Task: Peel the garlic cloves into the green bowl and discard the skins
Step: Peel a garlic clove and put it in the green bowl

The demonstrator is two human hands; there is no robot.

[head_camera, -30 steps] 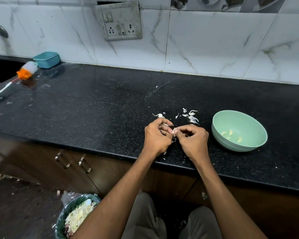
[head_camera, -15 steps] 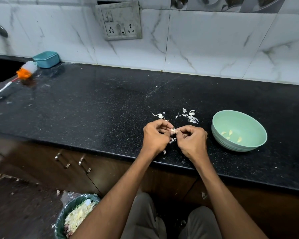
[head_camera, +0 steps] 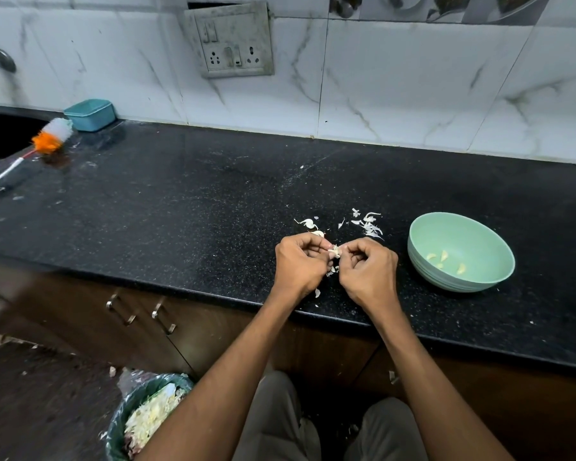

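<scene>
Near the front edge of the desk [head_camera: 213,207], the garlic clove [head_camera: 334,251] sits pinched between both hands' fingertips, left hand [head_camera: 300,266] and right hand [head_camera: 368,271] equally close, with the green bowl [head_camera: 461,251] off toward the right hand's side.

Table [head_camera: 187,207]: broad bare stretch left of centre, passable. Obstacles: green bowl [head_camera: 461,252] standing right of both hands; loose skins [head_camera: 368,224] scattered just behind the hands and left of the bowl; brush [head_camera: 30,154] and teal box [head_camera: 90,114] at far left rear. Rear travel is stopped by the tiled wall [head_camera: 396,88]. Bin [head_camera: 140,420] stands on the floor below the table edge
</scene>
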